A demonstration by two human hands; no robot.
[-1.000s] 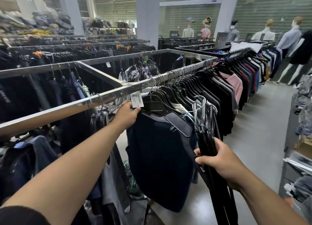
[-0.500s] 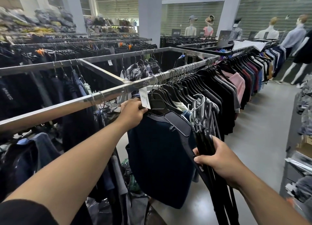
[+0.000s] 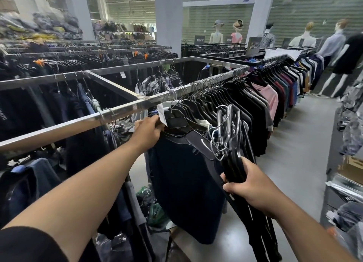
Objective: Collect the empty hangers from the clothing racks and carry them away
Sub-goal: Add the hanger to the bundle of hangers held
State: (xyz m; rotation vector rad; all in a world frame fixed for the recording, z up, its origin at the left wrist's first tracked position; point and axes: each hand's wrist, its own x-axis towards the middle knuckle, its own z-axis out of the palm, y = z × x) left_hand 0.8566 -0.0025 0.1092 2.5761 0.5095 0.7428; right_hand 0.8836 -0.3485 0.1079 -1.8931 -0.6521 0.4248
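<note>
The right hand (image 3: 255, 187) sits low and to the right, its fingers and thumb wrapped tight round a bundle of black plastic hangers with silver wire hooks (image 3: 232, 161). The hooks stand up above the knuckles, tangled together, and the long black arms trail down past the wrist towards the grey polished floor (image 3: 294, 163). This bundle is off the rail and held just in front of the hanging clothes.

The left hand (image 3: 149, 132) reaches forward and up to just under the square steel rail (image 3: 78, 122). Its fingers curl over the shoulder of a dark navy garment (image 3: 182, 183), the nearest piece on the rail (whether they catch the cloth alone or the hanger beneath it cannot be told). A white paper tag (image 3: 162, 116) hangs right beside the fingertips.

Beyond the left hand, a close row of black hangers on the rail (image 3: 196, 110) carries mostly black tops, with a pink top (image 3: 272, 98) further along. The two hands are near each other, with the navy garment's collar between them. Dressed mannequins (image 3: 334, 45) stand at the far right.
</note>
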